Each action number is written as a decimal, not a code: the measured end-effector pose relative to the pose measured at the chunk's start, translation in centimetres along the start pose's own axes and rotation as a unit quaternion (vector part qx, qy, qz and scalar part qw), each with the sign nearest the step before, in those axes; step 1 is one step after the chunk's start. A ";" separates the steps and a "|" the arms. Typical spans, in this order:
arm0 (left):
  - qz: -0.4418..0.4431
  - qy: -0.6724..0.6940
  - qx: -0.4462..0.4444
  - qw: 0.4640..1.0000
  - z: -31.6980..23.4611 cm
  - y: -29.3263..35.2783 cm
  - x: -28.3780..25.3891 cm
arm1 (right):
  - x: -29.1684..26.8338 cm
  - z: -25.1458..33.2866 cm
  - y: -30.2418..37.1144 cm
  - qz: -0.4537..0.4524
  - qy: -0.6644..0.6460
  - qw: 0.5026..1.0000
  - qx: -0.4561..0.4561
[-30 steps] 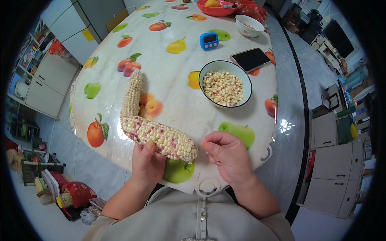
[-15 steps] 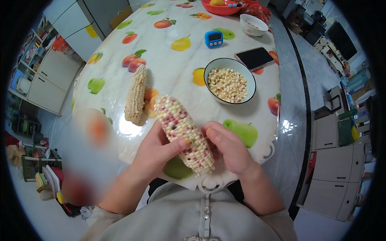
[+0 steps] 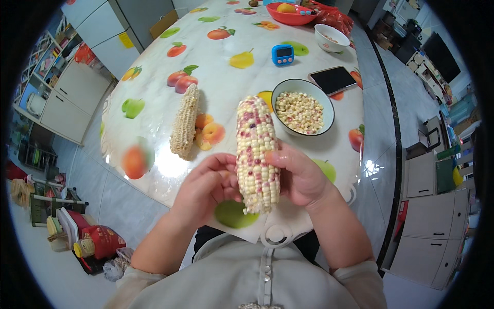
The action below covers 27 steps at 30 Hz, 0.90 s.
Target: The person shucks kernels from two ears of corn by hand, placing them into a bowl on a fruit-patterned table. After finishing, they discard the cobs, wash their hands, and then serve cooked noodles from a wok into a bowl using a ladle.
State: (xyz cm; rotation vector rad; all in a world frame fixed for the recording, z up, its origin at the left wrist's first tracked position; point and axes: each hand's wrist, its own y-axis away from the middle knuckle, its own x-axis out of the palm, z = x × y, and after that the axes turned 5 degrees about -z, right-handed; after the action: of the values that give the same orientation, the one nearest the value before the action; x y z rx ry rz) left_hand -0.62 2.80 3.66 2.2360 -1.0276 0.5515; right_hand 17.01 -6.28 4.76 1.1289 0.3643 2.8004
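Observation:
An ear of corn (image 3: 257, 149) with cream and purple-red kernels stands nearly upright over the table's near edge. My right hand (image 3: 301, 177) is closed round its right side, thumb across the kernels. Against the lower left side of the ear is my left hand (image 3: 206, 185), loosely curled with thumb and fingers apart; its fingertips are partly hidden at the ear, and it does not grip it. A stripped corn cob (image 3: 185, 123) lies to the left on the table. Beyond my right hand sits a dark-rimmed bowl (image 3: 330, 116) of loose kernels.
The table (image 3: 154, 118) has a fruit-printed cover. Farther off are a phone (image 3: 332, 81), a blue timer (image 3: 282, 55), a white bowl (image 3: 331, 44), a red basin (image 3: 288, 16) and a red plastic bag (image 3: 334, 20). Cabinets (image 3: 72, 105) stand at the left.
The ear of corn has turned from leaning left to nearly upright. My right hand has taken hold of it, while my left hand has loosened its grip.

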 end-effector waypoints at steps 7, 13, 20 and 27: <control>0.047 -0.098 -0.047 0.993 1.2 1.3 -0.8 | 0.0 -1.6 -0.8 -0.107 0.037 0.992 -0.053; 0.071 -0.126 -0.036 0.989 1.5 1.0 -0.4 | -0.2 -1.8 -0.7 -0.115 0.042 0.991 -0.058; 0.029 -0.197 -0.054 0.978 1.4 0.5 0.4 | -0.1 -2.1 -1.0 -0.125 0.062 0.988 -0.062; 0.029 -0.224 -0.064 0.972 1.0 0.5 0.7 | -0.2 -2.1 -1.0 -0.129 0.083 0.986 -0.065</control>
State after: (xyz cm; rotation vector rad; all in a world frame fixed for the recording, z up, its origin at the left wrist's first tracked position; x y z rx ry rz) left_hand -0.50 1.48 3.50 2.2684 -1.3110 -0.0063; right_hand 15.66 -5.69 2.89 0.7641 0.3101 2.6505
